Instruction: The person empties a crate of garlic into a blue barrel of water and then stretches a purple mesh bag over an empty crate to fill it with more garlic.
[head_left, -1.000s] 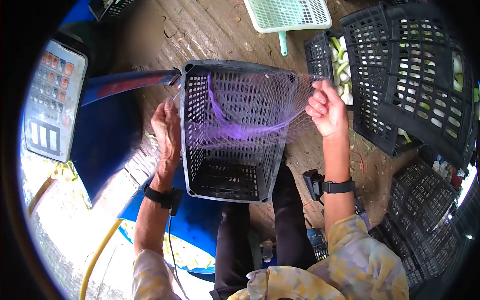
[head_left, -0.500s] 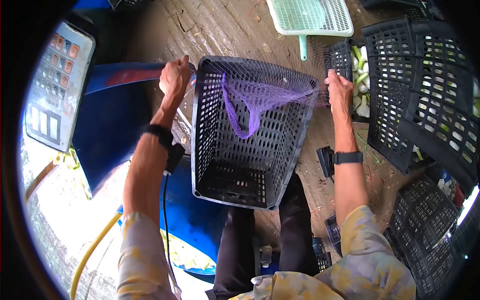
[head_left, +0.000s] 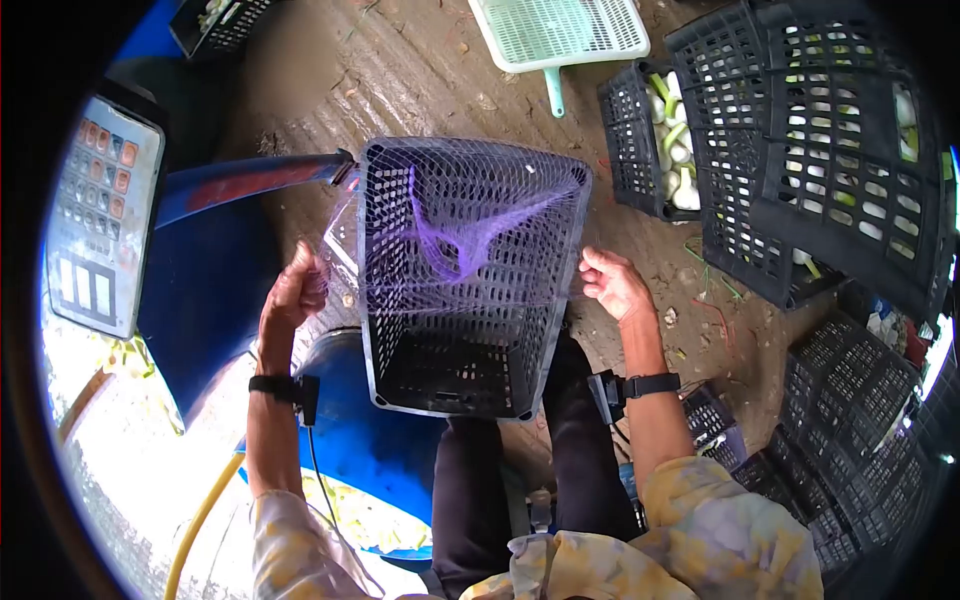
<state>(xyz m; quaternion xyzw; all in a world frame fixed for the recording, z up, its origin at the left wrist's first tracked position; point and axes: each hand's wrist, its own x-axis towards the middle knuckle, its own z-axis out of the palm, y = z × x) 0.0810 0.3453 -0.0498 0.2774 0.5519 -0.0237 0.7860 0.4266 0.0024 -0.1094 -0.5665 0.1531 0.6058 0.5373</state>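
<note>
A black plastic crate (head_left: 480,350) sits tilted towards me above my knees, its slotted inside showing. Purple mesh netting (head_left: 462,258) is stretched across its top, and a bunched, denser part sags into the middle. To the left of the crate, my left hand (head_left: 297,287) is closed on one edge of the netting. On the opposite side my right hand (head_left: 614,285) pinches the other edge just off the right rim. The thin mesh is hard to make out near the right fingers.
Black crates of garlic bulbs (head_left: 680,150) stand at the right, with stacked crates (head_left: 850,410) below them. A pale green basket with a handle (head_left: 560,35) lies on the wet floor ahead. At the left are a scale's keypad panel (head_left: 105,215) and a blue drum (head_left: 215,300).
Both hands have moved towards me, drawing the netting down from the crate's far end across its opening. The view has shifted, so the crate appears further left.
</note>
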